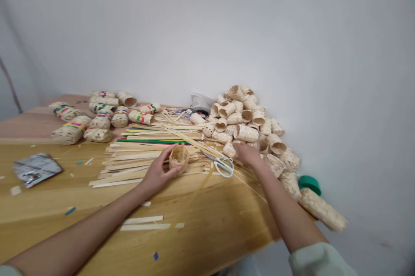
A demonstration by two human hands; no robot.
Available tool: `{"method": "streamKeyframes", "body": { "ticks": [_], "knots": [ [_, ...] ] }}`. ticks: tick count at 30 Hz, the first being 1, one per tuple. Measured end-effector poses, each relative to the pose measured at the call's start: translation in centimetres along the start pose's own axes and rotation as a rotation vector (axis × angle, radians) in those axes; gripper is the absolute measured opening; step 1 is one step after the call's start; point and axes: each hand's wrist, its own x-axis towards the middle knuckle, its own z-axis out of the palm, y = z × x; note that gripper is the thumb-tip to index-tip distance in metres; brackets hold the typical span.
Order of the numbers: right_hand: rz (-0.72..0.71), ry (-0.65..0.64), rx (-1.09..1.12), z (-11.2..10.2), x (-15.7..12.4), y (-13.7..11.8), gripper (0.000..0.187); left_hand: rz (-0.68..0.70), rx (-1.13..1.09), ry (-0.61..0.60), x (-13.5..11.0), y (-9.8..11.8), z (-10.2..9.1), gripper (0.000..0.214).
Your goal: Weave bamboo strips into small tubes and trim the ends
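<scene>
My left hand (162,168) holds a small round woven bamboo basket (179,158) by its side, thumb in front and fingers behind, with its open mouth facing up. My right hand (245,153) reaches to the front of a heap of woven tubes, against a pale woven tube (229,150). Its fingers are mostly hidden and blurred, so whether they grip the tube cannot be made out. Between the hands lie scissors (223,166) with pale handles, blades pointing left. Flat bamboo strips (129,166) are spread under and left of the basket.
A heap of woven tubes (246,132) rises against the wall at right. Beside it sits a green tape roll (310,184). Woven pieces with coloured bands (71,130) lie at back left. A silvery packet (37,169) and scattered strip scraps (145,226) lie on the wooden table (207,224).
</scene>
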Motion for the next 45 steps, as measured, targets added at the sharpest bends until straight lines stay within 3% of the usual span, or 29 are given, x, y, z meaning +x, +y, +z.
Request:
{"method": "streamKeyframes", "body": {
  "ticks": [6,11,13,17,19,24,29,34,37,41,45],
  "knots": [
    [0.026,0.013,0.027,2.2,-1.7,2.8,0.061,0.049,-0.001,-0.007,-0.1,0.1,0.1,0.067],
    [0.010,0.076,0.207,-0.4,-1.2,3.1,0.073,0.044,-0.011,-0.016,-0.1,0.2,0.2,0.067],
    [0.018,0.096,0.435,-1.5,-1.3,2.7,0.071,0.045,-0.010,-0.010,-0.1,0.2,0.2,0.067],
    [0.075,0.069,1.226,-1.7,-1.6,1.7,0.064,0.050,0.013,0.009,0.0,-0.1,0.2,0.066],
    [0.066,0.076,1.357,-1.3,-1.5,1.4,0.058,0.056,0.035,0.009,0.0,-0.2,0.2,0.065],
    [0.063,0.192,1.342,-1.2,-0.7,1.6,0.055,0.058,0.031,0.005,0.0,-0.5,0.3,0.067],
    [0.068,0.296,1.233,-1.7,0.1,1.6,0.067,0.050,0.008,0.002,0.0,-0.5,0.4,0.067],
    [0.009,0.473,0.706,-1.1,1.3,-0.1,0.094,0.048,-0.007,-0.002,-0.1,-0.3,0.3,0.067],
    [-0.086,0.485,0.477,-0.1,1.9,-1.5,0.099,0.051,0.005,0.004,-0.1,-0.2,0.2,0.066],
    [-0.116,0.455,0.483,1.8,2.5,-2.6,0.101,0.044,0.019,0.023,-0.1,-0.1,0.2,0.065],
    [-0.087,0.433,0.671,3.9,2.3,-2.9,0.106,0.031,0.016,0.027,-0.1,-0.3,0.2,0.064]
  ]
}}
